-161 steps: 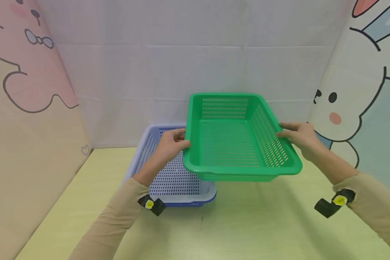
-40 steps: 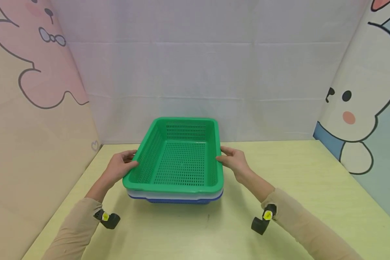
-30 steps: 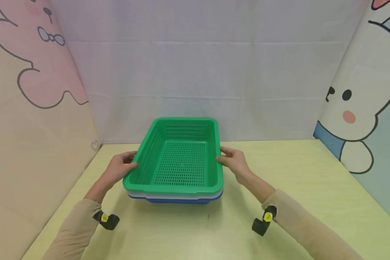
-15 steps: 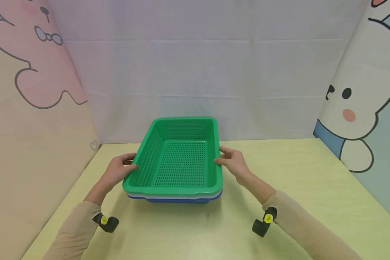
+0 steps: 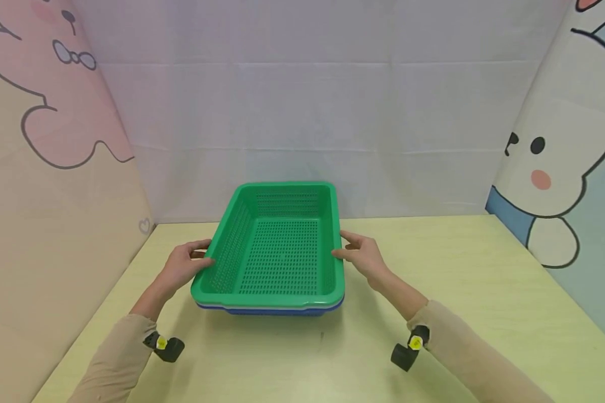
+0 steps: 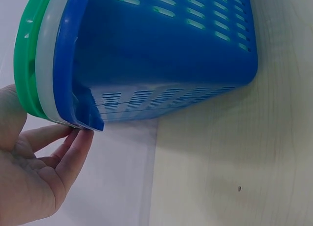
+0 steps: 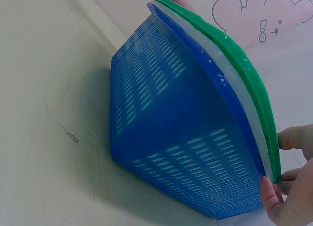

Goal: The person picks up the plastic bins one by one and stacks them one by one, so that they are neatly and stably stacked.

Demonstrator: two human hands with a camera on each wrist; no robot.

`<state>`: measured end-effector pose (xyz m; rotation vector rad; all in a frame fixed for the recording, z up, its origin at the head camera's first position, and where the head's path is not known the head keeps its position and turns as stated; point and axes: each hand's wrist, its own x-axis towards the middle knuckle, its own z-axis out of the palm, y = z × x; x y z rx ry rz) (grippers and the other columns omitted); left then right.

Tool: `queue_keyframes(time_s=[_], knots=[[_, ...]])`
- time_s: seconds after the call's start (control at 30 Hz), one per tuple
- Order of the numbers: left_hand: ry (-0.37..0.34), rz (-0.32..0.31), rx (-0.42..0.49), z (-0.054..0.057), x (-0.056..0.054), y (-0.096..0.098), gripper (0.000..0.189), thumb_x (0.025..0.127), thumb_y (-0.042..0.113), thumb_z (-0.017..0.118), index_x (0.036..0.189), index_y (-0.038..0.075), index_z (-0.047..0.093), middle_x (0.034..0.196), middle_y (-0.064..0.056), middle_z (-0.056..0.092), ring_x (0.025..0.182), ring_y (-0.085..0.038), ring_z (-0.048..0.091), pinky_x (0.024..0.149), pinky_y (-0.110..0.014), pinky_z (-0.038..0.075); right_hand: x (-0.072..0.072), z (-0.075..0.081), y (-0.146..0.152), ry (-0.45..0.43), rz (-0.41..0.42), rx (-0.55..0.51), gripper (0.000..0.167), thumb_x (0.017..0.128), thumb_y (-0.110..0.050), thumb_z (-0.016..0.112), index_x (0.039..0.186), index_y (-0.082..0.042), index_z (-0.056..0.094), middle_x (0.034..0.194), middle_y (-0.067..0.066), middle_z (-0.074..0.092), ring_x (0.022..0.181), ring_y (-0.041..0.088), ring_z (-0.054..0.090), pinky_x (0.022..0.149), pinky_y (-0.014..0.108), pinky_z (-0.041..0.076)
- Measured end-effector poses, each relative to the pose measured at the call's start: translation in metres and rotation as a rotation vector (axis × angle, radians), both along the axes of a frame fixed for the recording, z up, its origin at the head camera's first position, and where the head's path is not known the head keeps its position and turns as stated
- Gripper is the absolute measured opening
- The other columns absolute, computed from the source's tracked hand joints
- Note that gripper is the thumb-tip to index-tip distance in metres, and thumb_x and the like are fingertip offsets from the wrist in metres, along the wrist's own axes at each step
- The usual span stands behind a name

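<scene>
A green slotted plastic basket (image 5: 282,252) sits nested in a white basket (image 6: 47,55), which sits in a blue basket (image 6: 166,45). The stack stands upright on the table, and little but the rims of the lower two shows from above. My left hand (image 5: 181,263) grips the green rim at the left side, thumb on top, with fingertips against the underside of the stacked rims in the left wrist view. On the opposite side my right hand (image 5: 365,257) pinches the rim, thumb over the green edge and fingers at the rims below.
The pale wood table (image 5: 464,291) extends around the stack. A white cloth backdrop (image 5: 282,106) rises close behind it, with cartoon-printed panels (image 5: 549,190) at left and right. A wrist camera (image 5: 166,346) is strapped to each sleeve.
Earlier both hands held the green basket in the air, right of the white and blue stack. It then moved left into that stack and has sunk lower, narrowing the visible white strip.
</scene>
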<state>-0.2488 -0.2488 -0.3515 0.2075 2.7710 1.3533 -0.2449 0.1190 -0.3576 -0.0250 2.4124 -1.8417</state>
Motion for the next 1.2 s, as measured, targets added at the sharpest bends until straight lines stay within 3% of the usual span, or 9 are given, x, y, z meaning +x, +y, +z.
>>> queue_keyframes(time_s=[0.17, 0.4, 0.53, 0.8, 1.2], knots=[[-0.026, -0.011, 0.034, -0.005, -0.003, -0.004, 0.056, 0.086, 0.01, 0.057, 0.135, -0.008, 0.035, 0.127, -0.03, 0.043, 0.111, -0.04, 0.049, 0.08, -0.038, 0.051, 0.001, -0.006, 0.0, 0.002, 0.014, -0.052, 0.062, 0.083, -0.01, 0.061, 0.139, -0.003, 0.035, 0.132, 0.018, 0.046, 0.115, 0.031, 0.05, 0.104, 0.051, 0.026], [-0.026, -0.016, 0.091, -0.009, -0.003, -0.007, 0.056, 0.087, 0.012, 0.057, 0.135, -0.006, 0.034, 0.126, -0.029, 0.046, 0.112, -0.039, 0.049, 0.085, -0.04, 0.049, -0.002, -0.014, -0.001, -0.035, 0.049, -0.129, 0.06, 0.086, -0.012, 0.056, 0.14, -0.001, 0.031, 0.144, 0.013, 0.032, 0.116, 0.028, 0.05, 0.092, 0.04, 0.044], [-0.048, -0.037, 0.106, -0.009, -0.003, -0.009, 0.059, 0.088, 0.015, 0.058, 0.137, -0.005, 0.033, 0.129, -0.028, 0.044, 0.113, -0.038, 0.049, 0.084, -0.038, 0.049, -0.003, -0.016, 0.001, -0.029, 0.063, -0.158, 0.06, 0.087, -0.011, 0.055, 0.141, -0.003, 0.03, 0.143, 0.013, 0.033, 0.118, 0.028, 0.048, 0.089, 0.038, 0.046], [-0.102, -0.094, 0.157, -0.005, 0.0, -0.011, 0.063, 0.089, 0.02, 0.059, 0.139, -0.004, 0.029, 0.136, -0.026, 0.036, 0.115, -0.037, 0.046, 0.081, -0.03, 0.049, -0.002, -0.017, 0.0, -0.012, 0.031, -0.169, 0.057, 0.087, -0.01, 0.056, 0.139, -0.004, 0.035, 0.141, 0.012, 0.037, 0.102, 0.015, 0.058, 0.077, 0.029, 0.051], [-0.119, -0.113, 0.165, -0.006, 0.0, 0.007, 0.063, 0.089, 0.02, 0.059, 0.14, -0.003, 0.029, 0.138, -0.024, 0.035, 0.118, -0.037, 0.044, 0.085, -0.036, 0.048, 0.002, -0.021, 0.018, 0.014, -0.012, -0.168, 0.055, 0.086, -0.008, 0.055, 0.138, -0.004, 0.036, 0.142, 0.011, 0.036, 0.09, 0.003, 0.058, 0.071, 0.023, 0.05]])
